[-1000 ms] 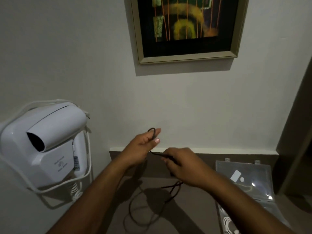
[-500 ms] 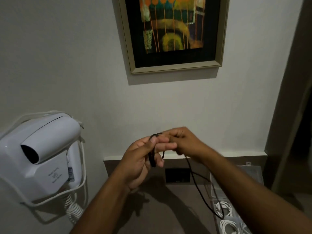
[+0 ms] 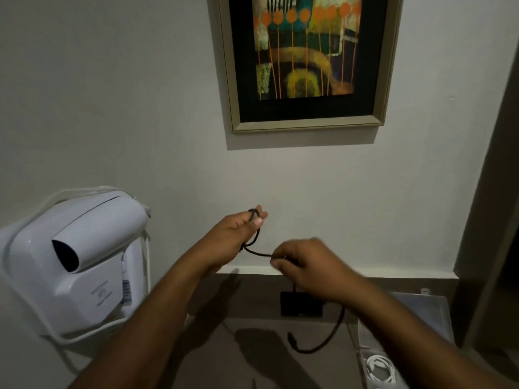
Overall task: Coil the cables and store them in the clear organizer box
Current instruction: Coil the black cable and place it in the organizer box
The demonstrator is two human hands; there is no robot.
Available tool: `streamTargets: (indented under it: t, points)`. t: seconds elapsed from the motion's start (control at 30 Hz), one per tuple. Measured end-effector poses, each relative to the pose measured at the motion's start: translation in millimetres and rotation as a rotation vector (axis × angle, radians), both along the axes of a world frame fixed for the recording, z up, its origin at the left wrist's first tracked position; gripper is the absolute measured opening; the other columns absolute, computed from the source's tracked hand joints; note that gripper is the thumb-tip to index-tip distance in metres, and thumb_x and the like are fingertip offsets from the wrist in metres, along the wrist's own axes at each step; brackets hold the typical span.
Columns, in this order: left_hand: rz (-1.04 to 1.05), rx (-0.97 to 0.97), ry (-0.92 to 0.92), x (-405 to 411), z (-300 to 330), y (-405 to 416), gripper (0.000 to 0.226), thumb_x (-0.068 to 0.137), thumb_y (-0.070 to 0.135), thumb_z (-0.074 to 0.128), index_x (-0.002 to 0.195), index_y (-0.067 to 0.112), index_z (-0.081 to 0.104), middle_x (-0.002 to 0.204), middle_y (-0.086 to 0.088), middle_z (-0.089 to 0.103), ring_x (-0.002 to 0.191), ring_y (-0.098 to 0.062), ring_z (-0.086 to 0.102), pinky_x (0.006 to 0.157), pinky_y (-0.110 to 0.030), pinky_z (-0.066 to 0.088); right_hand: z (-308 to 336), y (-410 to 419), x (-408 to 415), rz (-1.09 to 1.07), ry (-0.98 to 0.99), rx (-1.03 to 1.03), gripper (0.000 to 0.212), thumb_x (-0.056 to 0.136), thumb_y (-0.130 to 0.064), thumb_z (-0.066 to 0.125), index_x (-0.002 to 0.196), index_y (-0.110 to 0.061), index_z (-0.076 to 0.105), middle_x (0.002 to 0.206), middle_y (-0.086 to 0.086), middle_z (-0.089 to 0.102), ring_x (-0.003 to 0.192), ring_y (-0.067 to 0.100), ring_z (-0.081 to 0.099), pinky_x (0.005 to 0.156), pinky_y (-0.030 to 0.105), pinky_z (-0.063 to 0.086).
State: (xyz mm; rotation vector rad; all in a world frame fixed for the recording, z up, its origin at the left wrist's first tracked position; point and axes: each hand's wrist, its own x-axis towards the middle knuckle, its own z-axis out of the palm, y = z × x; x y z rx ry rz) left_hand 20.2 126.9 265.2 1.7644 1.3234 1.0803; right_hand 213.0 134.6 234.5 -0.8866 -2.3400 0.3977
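A thin black cable (image 3: pixel 254 249) is looped around the fingers of my left hand (image 3: pixel 238 231), which is raised in front of the wall and closed on the coil. From there the cable runs to my right hand (image 3: pixel 306 266), lower and to the right, which pinches it. Its free end (image 3: pixel 323 342) hangs in a curve below my right forearm, above the brown tabletop (image 3: pixel 252 355). The clear organizer box (image 3: pixel 429 313) lies open at the lower right, partly behind my right arm, with a coiled white cable (image 3: pixel 379 367) inside.
A white wall-mounted hair dryer (image 3: pixel 84 265) with its cord sits at the left. A framed painting (image 3: pixel 306 60) hangs on the wall above. A black wall socket plate (image 3: pixel 300 304) is under my right hand. A dark door frame (image 3: pixel 488 220) borders the right side.
My hands, joined at the coil half a second ago, have parted: the right hand slid down and right along the cable. The hanging tail is shorter. The camera tilted upward.
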Motion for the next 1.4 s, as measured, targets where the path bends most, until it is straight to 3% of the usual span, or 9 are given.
streamTargets:
  t: [0.17,0.4,0.53,0.7,0.93,1.0,1.13,1.27,1.4]
  points:
    - [-0.258,-0.25,0.072,5,-24,-16,0.036,0.097,0.043,0.039,0.114,0.027,0.066,0.123,0.008,0.068,0.119,-0.013,0.057,0.102,-0.034,0.043,46,21,27,-0.013,-0.096,0.227,0.012,0.084,-0.035,0.069,0.09,-0.024,0.072,0.081,-0.006,0.074,0.071,0.01,0.065,0.067,0.036,0.055]
    - [-0.354,-0.134,-0.533,27,-16,-30,0.028,0.093,0.033,0.048,0.085,0.015,0.068,0.068,-0.008,0.073,0.074,-0.025,0.071,0.069,-0.027,0.057,6,43,18,0.026,0.25,-0.005,0.023,0.087,-0.034,0.064,0.084,-0.013,0.073,0.073,0.002,0.072,0.064,0.011,0.062,0.061,0.034,0.049]
    - [-0.23,-0.069,-0.693,27,-1,-18,0.026,0.092,0.026,0.048,0.09,0.007,0.065,0.091,-0.014,0.077,0.061,-0.017,0.071,0.055,-0.023,0.056,-46,33,-8,0.002,0.214,-0.112,0.009,0.092,-0.026,0.059,0.098,-0.026,0.067,0.067,-0.022,0.063,0.064,-0.008,0.058,0.061,0.018,0.043]
    - [0.012,-0.069,-0.767,21,7,-3,0.023,0.098,0.015,0.045,0.105,0.001,0.062,0.105,-0.017,0.074,0.093,-0.027,0.073,0.062,-0.021,0.059,-75,16,-28,-0.017,-0.001,-0.128,0.022,0.09,-0.036,0.06,0.109,-0.024,0.059,0.075,-0.013,0.06,0.068,0.003,0.055,0.061,0.018,0.041]
    - [0.136,-0.036,-0.736,24,-12,9,0.019,0.094,0.004,0.051,0.099,0.006,0.069,0.102,-0.015,0.073,0.095,-0.025,0.072,0.076,-0.029,0.061,-68,4,-38,-0.099,-0.239,0.012,0.03,0.093,-0.018,0.056,0.121,-0.008,0.05,0.102,0.018,0.064,0.09,0.031,0.062,0.071,0.031,0.045]
    - [0.217,0.036,-0.604,24,-20,13,0.02,0.095,0.004,0.05,0.1,0.011,0.068,0.1,-0.013,0.07,0.097,-0.024,0.069,0.088,-0.033,0.056,-58,2,-33,-0.076,-0.199,-0.037,0.023,0.091,-0.017,0.056,0.112,-0.008,0.054,0.093,0.016,0.065,0.082,0.031,0.063,0.068,0.032,0.048]
    - [0.209,0.232,0.137,22,-42,16,0.022,0.098,0.018,0.048,0.115,0.019,0.061,0.113,0.001,0.064,0.108,-0.014,0.059,0.095,-0.028,0.044,-33,8,-21,0.034,-0.086,-0.299,0.007,0.083,-0.015,0.061,0.088,-0.01,0.061,0.074,0.005,0.068,0.063,0.019,0.068,0.054,0.03,0.053]
    - [0.025,0.236,0.562,14,-64,9,0.026,0.098,0.037,0.04,0.09,0.021,0.057,0.088,-0.002,0.072,0.081,-0.015,0.066,0.077,-0.041,0.054,-18,22,11,0.151,-0.087,-0.878,0.014,0.087,-0.005,0.055,0.094,0.005,0.061,0.063,0.008,0.068,0.048,0.018,0.066,0.042,0.021,0.049]
    - [-0.108,0.255,0.758,1,-84,1,0.032,0.098,0.038,0.039,0.07,0.023,0.041,0.064,0.007,0.049,0.061,-0.013,0.049,0.063,-0.038,0.042,-10,34,41,0.276,-0.167,-1.123,0.019,0.097,-0.014,0.049,0.103,0.0,0.061,0.052,0.002,0.061,0.025,0.006,0.04,0.03,0.012,0.031]
